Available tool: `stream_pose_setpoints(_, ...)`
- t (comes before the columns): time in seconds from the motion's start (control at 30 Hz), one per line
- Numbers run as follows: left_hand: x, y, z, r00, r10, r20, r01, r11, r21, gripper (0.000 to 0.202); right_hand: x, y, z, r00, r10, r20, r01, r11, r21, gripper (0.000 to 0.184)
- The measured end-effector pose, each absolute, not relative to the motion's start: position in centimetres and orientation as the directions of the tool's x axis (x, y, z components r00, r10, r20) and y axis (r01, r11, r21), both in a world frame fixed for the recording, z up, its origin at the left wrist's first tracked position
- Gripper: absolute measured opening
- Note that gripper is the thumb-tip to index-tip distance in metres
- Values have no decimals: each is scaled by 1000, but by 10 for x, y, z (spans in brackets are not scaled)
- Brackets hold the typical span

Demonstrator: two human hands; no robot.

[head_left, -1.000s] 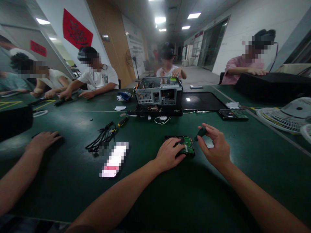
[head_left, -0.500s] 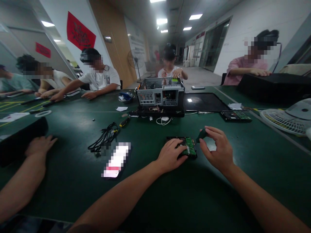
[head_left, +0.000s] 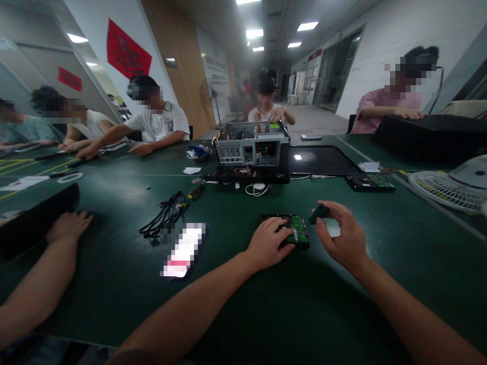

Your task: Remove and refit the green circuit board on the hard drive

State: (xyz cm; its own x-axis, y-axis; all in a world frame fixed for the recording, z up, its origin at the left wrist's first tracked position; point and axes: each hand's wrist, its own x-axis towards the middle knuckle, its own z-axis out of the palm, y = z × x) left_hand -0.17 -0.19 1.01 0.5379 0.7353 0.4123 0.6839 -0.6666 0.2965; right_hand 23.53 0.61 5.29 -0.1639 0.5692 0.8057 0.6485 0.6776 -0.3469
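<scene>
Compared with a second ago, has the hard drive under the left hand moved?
No. The hard drive keeps its place against the computer case; no visible shift.

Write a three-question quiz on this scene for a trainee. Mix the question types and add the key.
1. Short answer: What is pinched between the thumb and fingers of the wearer's right hand?
2. True or false: The wearer's left hand rests on the device with the green circuit board.
3. Multiple choice: Where in the picture does the yellow-and-black screwdriver lie?
A) on top of the bundle of black cables
B) just right of the bundle's far end
C) on the near side of the bundle

Key: 1. A tool with a dark green handle. 2. True. 3. B.
</scene>
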Motion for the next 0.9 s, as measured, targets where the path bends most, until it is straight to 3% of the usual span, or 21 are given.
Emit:
stream_pose_setpoints(0.53, -2, -2, 10, 538, 733, 416, 681, -669, 297, 40, 233, 6, 60, -138, 477, 868, 706, 662, -251, 43)
stream_pose_setpoints(0.77, -2, -2, 9, 537, 732, 420, 681, -670, 295, 39, 233, 11, 46, -134, 529, 838, 581, 727, -365, 49)
stream_pose_setpoints(0.9, -2, -3, 10, 540, 736, 409, 684, -666, 297, 40, 234, 10, 48, -102, 495, 863, 668, 677, -309, 48)
